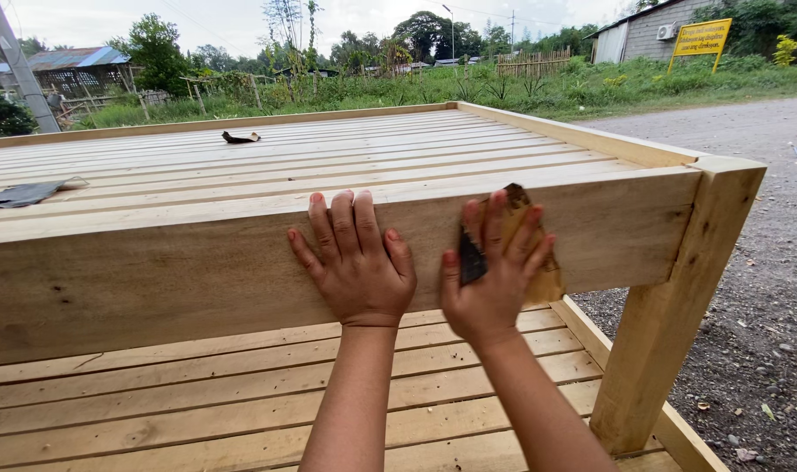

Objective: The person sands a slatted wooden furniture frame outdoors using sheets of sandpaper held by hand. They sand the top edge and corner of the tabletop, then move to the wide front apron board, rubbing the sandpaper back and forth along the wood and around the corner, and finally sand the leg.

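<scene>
A pale wooden slatted frame (153, 262) like a bed or table stands outdoors in front of me. My left hand (356, 262) lies flat with fingers spread against its near side rail, fingertips at the top edge. My right hand (493, 271) presses a folded sheet of sandpaper (542, 262) against the same rail, just right of the left hand. The sandpaper is brownish with a dark side showing by my thumb.
A square wooden leg (669, 306) holds the right corner. A lower slatted shelf (197, 393) runs under the rail. Two scraps lie on top: a dark one (22, 193) at left, a small one (240, 137) farther back. Gravel road (757, 262) to the right.
</scene>
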